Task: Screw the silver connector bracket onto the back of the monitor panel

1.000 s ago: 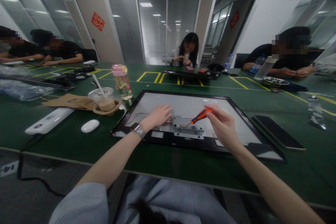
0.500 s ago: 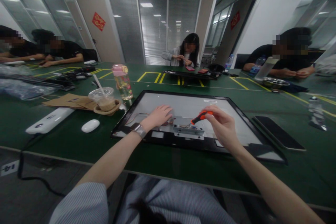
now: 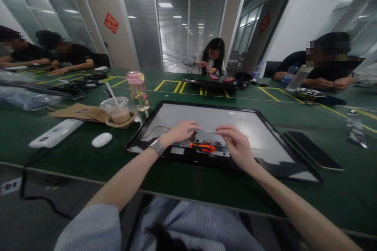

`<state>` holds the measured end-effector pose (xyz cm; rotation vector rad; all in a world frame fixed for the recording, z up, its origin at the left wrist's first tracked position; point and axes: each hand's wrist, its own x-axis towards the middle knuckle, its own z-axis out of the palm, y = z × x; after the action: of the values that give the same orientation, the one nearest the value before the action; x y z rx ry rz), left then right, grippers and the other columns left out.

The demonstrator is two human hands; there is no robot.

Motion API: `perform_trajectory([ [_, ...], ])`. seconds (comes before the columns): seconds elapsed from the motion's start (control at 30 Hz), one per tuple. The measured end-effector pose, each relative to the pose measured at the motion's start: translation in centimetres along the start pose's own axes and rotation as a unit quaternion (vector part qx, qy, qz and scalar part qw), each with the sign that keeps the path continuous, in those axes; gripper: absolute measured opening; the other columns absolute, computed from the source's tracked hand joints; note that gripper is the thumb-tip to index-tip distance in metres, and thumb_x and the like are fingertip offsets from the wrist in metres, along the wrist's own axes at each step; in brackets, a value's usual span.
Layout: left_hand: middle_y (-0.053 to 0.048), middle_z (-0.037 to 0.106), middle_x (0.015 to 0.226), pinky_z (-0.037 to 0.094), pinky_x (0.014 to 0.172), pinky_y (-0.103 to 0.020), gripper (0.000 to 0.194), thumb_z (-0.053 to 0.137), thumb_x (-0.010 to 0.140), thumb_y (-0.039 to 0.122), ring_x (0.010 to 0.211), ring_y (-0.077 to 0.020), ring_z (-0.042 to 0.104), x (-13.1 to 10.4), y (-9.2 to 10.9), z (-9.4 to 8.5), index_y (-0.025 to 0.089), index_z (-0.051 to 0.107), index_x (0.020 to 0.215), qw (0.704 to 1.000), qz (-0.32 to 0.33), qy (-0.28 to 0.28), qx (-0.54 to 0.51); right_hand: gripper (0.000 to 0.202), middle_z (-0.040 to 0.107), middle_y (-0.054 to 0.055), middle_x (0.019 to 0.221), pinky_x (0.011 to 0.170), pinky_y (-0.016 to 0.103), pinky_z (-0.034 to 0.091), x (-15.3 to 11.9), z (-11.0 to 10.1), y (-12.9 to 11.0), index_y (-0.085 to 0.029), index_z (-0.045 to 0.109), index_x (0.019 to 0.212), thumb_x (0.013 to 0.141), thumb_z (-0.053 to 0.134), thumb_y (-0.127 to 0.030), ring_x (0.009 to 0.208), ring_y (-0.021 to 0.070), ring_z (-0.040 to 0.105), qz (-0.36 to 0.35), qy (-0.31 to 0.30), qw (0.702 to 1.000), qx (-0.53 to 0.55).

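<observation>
A flat display panel (image 3: 182,111) with a black frame lies before me, its pale back facing up. Near its front edge sits a grey metal bracket (image 3: 203,136) with connectors along it. My left hand (image 3: 183,131), wearing a watch, has its fingers bent at the bracket's upper left corner; its thumb is hidden. At the upper right corner my right hand (image 3: 237,143) pinches the bracket's edge between thumb and fingers. An orange and black screwdriver (image 3: 203,147) lies across the bracket's front, out of both hands. Thin cables (image 3: 156,129) run left of the left hand.
A phone (image 3: 312,150) lies right of the panel. To the left are a white earbud case (image 3: 101,140), an iced drink cup (image 3: 116,108), a pink-lidded bottle (image 3: 138,94) and a white power strip (image 3: 55,133). Several people sit around the table.
The right hand has let go of the screwdriver, which now lies on the bracket, and has moved left to the bracket's edge. The left hand has shifted slightly right, its fingers more bent.
</observation>
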<state>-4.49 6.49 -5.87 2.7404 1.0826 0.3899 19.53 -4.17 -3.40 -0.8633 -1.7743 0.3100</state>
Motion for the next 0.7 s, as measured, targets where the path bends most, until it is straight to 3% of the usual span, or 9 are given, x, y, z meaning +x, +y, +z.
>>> perform_trajectory([
  [0.1, -0.007, 0.061, 0.145, 0.044, 0.116, -0.041, 0.041, 0.043, 0.101, 0.017, 0.133, -0.0240, 0.058, 0.0, 0.5, 0.2, 0.025, 0.067, 0.134, 1.000, -0.006, 0.019, 0.021, 0.024, 0.072, 0.011, 0.112, 0.088, 0.046, 0.057, -0.2, 0.2, 0.2, -0.029, 0.075, 0.111, 0.102, 0.054, -0.030, 0.105, 0.0288, 0.069, -0.059, -0.028, 0.994, -0.082],
  [0.17, -0.008, 0.060, 0.145, 0.044, 0.115, -0.040, 0.043, 0.042, 0.101, 0.015, 0.132, -0.0239, 0.058, 0.0, 0.8, 0.2, 0.024, 0.065, 0.136, 0.999, -0.008, 0.015, 0.040, 0.024, 0.070, 0.013, 0.113, 0.088, 0.048, 0.057, -0.3, 0.4, 0.2, -0.028, 0.073, 0.118, 0.100, 0.056, -0.031, 0.104, 0.0299, 0.067, -0.089, -0.085, 0.984, -0.130],
  [0.3, -0.009, 0.058, 0.148, 0.043, 0.116, -0.040, 0.044, 0.040, 0.102, 0.016, 0.135, -0.0247, 0.056, 0.0, 1.0, 0.2, 0.022, 0.062, 0.140, 0.999, -0.010, 0.000, 0.048, 0.013, 0.068, 0.011, 0.096, 0.075, 0.045, 0.056, -0.4, 1.0, 0.2, -0.023, 0.072, 0.102, 0.093, 0.070, -0.031, 0.087, 0.0292, 0.065, -0.089, -0.188, 0.951, -0.229],
  [0.4, -0.010, 0.057, 0.149, 0.043, 0.116, -0.042, 0.044, 0.039, 0.102, 0.017, 0.135, -0.0254, 0.056, 0.0, 1.0, 0.1, 0.022, 0.061, 0.141, 0.999, -0.012, -0.006, 0.040, 0.014, 0.068, 0.009, 0.094, 0.074, 0.043, 0.056, -0.4, 1.2, 0.5, -0.022, 0.069, 0.100, 0.089, 0.075, -0.027, 0.086, 0.0284, 0.065, -0.063, -0.221, 0.939, -0.257],
  [0.57, -0.010, 0.057, 0.150, 0.040, 0.119, -0.041, 0.041, 0.043, 0.102, 0.020, 0.137, -0.0248, 0.054, 0.1, 0.4, -0.1, 0.021, 0.064, 0.137, 0.999, -0.023, -0.009, -0.036, 0.009, 0.070, 0.009, 0.093, 0.076, 0.044, 0.056, -0.1, 0.5, 1.0, -0.023, 0.067, 0.094, 0.094, 0.070, -0.032, 0.087, 0.0285, 0.066, -0.046, -0.217, 0.951, -0.215],
  [0.7, -0.009, 0.064, 0.142, 0.042, 0.118, -0.039, 0.037, 0.047, 0.103, 0.031, 0.133, -0.0239, 0.058, 0.3, -0.7, -0.6, 0.018, 0.067, 0.132, 0.990, -0.042, -0.001, -0.135, 0.021, 0.076, 0.008, 0.094, 0.079, 0.043, 0.060, 1.0, -1.3, 1.2, -0.023, 0.067, 0.099, 0.094, 0.068, -0.043, 0.088, 0.0264, 0.073, 0.063, -0.132, 0.988, -0.052],
])
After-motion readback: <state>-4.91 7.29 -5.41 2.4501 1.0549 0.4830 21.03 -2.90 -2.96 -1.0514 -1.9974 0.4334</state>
